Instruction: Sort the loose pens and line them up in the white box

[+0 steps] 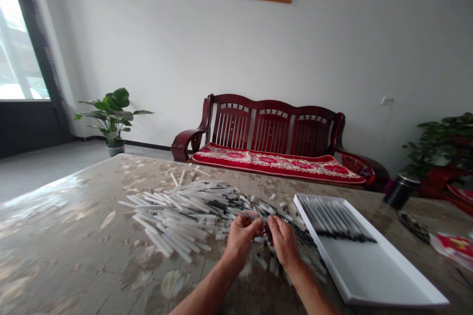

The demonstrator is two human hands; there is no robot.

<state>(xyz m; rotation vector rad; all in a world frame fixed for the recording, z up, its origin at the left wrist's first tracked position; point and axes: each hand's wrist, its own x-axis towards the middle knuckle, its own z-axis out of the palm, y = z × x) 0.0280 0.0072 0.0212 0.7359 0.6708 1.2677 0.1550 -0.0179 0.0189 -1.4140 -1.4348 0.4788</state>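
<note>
My left hand [241, 237] is closed in a pinch on a clear pen [251, 215], which lies roughly level between both hands. The fingers of my right hand [284, 242] are closed at the pen's other end; its tip is hidden behind them. Left of my hands spreads a heap of whitish pen barrels [177, 216]. Black pen parts and small caps [261, 261] lie scattered under and around my hands. To the right is a shallow white box [373, 268], with a row of black-tipped clear pens [338, 216] along its far part.
The patterned table [92, 256] fills the foreground. Near its right side stand a black canister [401, 191], glasses [414, 226] and a red-and-white packet [456, 248]. A wooden bench [271, 128] with a red cover stands beyond, and a potted plant [114, 113] is at the back left.
</note>
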